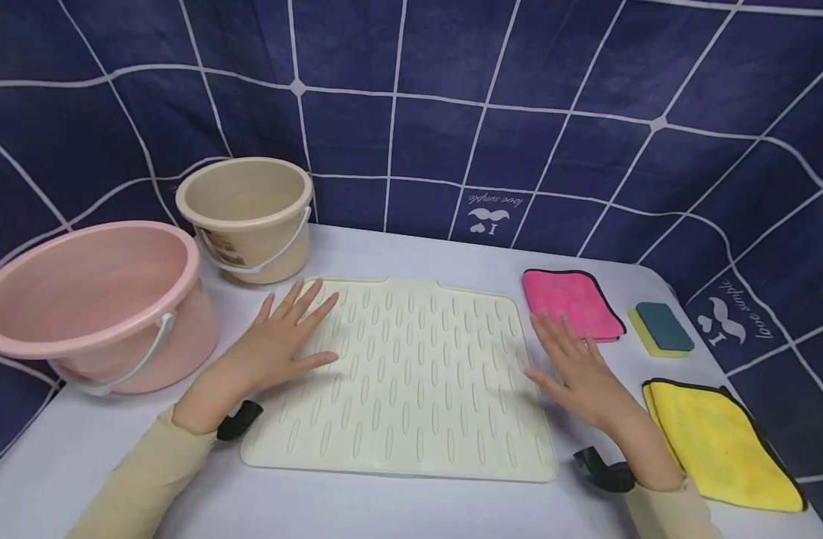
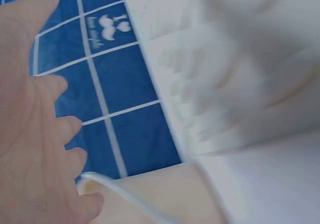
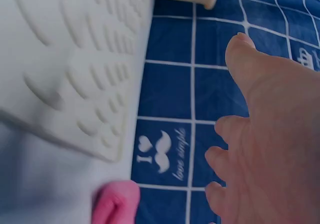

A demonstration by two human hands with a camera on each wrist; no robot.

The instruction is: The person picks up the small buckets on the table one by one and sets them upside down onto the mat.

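A cream ridged mat [image 1: 411, 382] lies flat on the white table between both hands. My left hand [image 1: 279, 348] hovers over the mat's left edge, fingers spread, holding nothing. Over the right edge and beside it, my right hand [image 1: 576, 374] is also spread with nothing in it. Its fingertips overlap the lower edge of a folded pink cloth [image 1: 569, 296] in the head view; whether they touch cannot be told. Both wrist views show straight fingers, the left hand [image 2: 35, 119] and the right hand [image 3: 275, 134], apart from the mat's surface.
At the left stand a pink bucket [image 1: 141, 337] and, behind it, a beige bucket [image 1: 269, 243], both with white handles. A sponge [image 1: 663, 329] and a folded yellow cloth [image 1: 721, 445] lie at the right. A navy checked curtain [image 1: 438, 135] hangs behind the table.
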